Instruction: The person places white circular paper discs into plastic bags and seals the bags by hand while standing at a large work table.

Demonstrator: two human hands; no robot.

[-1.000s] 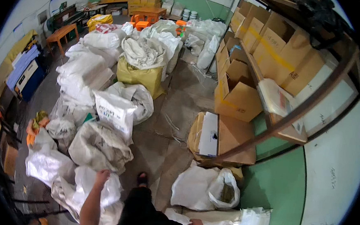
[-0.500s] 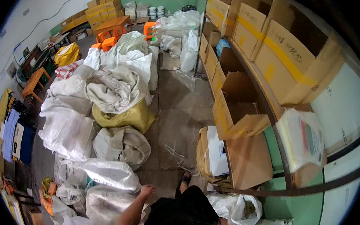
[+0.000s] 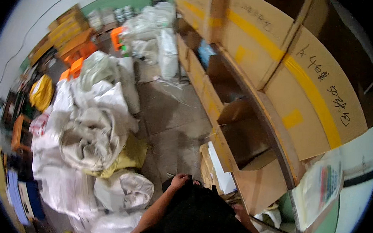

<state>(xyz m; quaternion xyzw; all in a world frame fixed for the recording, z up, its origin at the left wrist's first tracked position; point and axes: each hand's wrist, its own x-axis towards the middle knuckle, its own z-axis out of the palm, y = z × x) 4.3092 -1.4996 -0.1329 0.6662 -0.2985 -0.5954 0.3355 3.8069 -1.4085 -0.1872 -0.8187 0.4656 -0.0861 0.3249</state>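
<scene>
My left hand [image 3: 180, 181] is in front of my dark clothing, its fingers curled in loosely, and I make out nothing in it. My right hand [image 3: 239, 210] hangs low beside the lower shelf on the right, smeared by motion, its fingers partly hidden. Closest to it are the brown cardboard [image 3: 259, 187] under an open carton [image 3: 226, 155] and a white flat sheet or box [image 3: 221, 170]. Left of my left hand lies a whitish woven sack [image 3: 137, 189]. At the shelf's near end is a stack of clear plastic bags [image 3: 318, 195] with a coloured print.
Large cartons [image 3: 324, 95] with yellow tape fill the upper shelf. A pile of white sacks [image 3: 55, 172] and a yellow sack [image 3: 128, 155] line the left side. Between them runs a grey floor aisle [image 3: 173, 124]. Orange stools [image 3: 76, 67] and stacked boxes [image 3: 70, 28] stand far off.
My view has turned right and moved closer to the shelves. The left hand has come forward in front of my body. The sacks have shifted left and the cartons loom larger.
</scene>
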